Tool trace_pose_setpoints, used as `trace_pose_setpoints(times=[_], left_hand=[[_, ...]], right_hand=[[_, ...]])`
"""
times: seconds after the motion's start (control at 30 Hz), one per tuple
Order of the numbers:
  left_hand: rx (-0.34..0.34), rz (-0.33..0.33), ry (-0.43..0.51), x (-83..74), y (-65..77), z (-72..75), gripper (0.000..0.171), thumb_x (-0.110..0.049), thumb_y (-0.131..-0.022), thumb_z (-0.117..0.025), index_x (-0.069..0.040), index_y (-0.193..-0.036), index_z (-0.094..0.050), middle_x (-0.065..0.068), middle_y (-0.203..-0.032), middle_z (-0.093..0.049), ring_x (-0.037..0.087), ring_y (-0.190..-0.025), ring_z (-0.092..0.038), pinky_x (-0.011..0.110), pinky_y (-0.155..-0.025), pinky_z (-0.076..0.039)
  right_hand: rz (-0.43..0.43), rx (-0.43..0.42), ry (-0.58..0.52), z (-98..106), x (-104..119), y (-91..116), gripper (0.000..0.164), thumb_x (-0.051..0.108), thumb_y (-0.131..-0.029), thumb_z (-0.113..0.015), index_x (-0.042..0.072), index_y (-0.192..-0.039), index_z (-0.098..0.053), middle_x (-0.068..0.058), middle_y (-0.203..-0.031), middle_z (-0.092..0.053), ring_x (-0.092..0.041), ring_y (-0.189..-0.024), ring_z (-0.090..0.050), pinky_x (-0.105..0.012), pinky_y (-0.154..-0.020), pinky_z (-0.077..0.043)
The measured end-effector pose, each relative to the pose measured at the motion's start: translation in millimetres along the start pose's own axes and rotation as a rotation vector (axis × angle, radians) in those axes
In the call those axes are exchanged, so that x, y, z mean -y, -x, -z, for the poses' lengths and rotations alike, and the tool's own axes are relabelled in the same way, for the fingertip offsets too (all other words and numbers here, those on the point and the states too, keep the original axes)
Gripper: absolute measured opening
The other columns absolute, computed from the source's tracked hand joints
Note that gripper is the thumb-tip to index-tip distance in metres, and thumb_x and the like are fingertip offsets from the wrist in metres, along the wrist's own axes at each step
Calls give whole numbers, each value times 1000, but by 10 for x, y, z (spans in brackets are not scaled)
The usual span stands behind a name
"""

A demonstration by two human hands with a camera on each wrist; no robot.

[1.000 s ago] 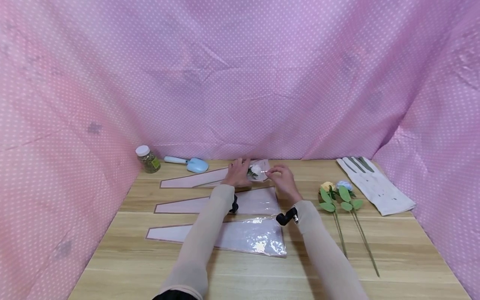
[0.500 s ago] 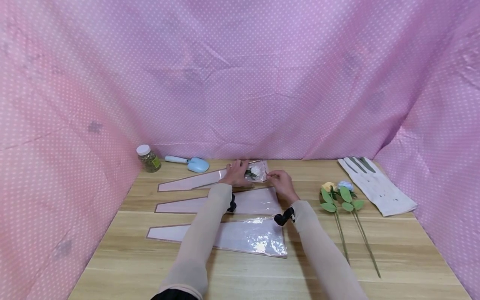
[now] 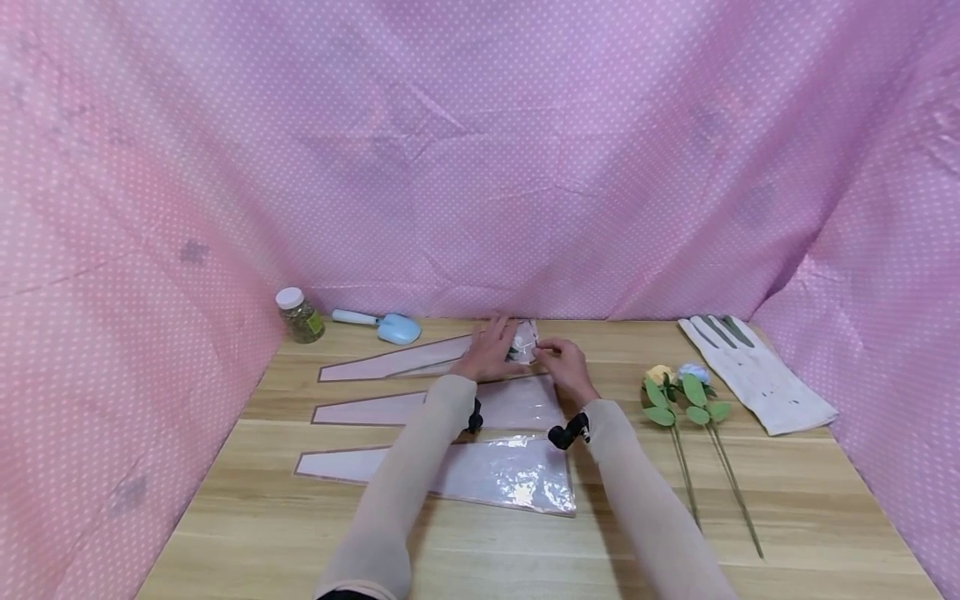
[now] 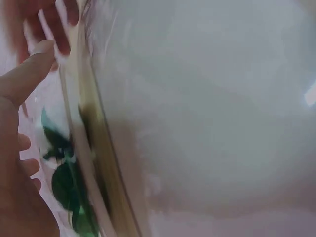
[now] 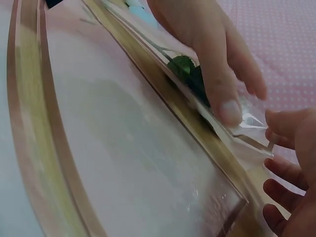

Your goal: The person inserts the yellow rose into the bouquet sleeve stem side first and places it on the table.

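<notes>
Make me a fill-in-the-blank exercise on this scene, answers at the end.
Including the bag under the left hand, ____ tapered bags lie on the table.
The right hand pinches the bag ____ from the person.
The bloom beside the yellow bloom is ____.
The lid of the jar is ____.

Answers: three; farthest; blue; white.

Green leaves (image 4: 65, 185) — in clear sleeve (image 4: 87, 158)

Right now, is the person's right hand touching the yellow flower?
Apart. The head view shows a stretch of bare tabletop between the right hand and the yellow flower; the hand is at the end of the farthest clear sleeve.
</notes>
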State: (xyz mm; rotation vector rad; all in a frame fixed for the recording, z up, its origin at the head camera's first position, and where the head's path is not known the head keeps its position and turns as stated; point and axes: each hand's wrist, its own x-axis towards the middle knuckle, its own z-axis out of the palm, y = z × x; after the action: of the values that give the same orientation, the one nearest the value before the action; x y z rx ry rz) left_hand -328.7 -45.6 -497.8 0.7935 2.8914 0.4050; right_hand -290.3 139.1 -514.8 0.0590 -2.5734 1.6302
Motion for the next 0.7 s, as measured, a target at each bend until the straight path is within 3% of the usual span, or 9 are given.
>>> trace_pose_setpoints(times=[0.13,0.33,0.7], left_hand=[[45,4,-57,-70,-4,-68,98,-63,-93,-54,-9,-161,-8,15,-170,-4,33,-158,-3,60,-126,-8],[81,34,-67,-47,-9,-129,91,-65,-98,-40,-11,-162,-4,13,-171,-1,31,-159,-1,55,-127,-6],[122,35,-72,-16,-15,-82,71,-46,-106,-35,-16,-162,-4,11,-171,4,30,-159,2,56,-127,-4]], right_hand=[[5,-31,28,-6,17,4,23,13,-95,-64,-6,-106,-72,-24,-113,-72,-33,-106,-65,-41,-96,-50],[-36,-70,81,5,-11,19,22,14,-94,-66,-5,-102,-74,-22,-106,-74,-28,-93,-65,-27,-81,-48],[-105,-97,133,43,-34,30,25,18,-91,-68,-4,-100,-76,-21,-97,-75,-31,-90,-67,-32,-78,-50]])
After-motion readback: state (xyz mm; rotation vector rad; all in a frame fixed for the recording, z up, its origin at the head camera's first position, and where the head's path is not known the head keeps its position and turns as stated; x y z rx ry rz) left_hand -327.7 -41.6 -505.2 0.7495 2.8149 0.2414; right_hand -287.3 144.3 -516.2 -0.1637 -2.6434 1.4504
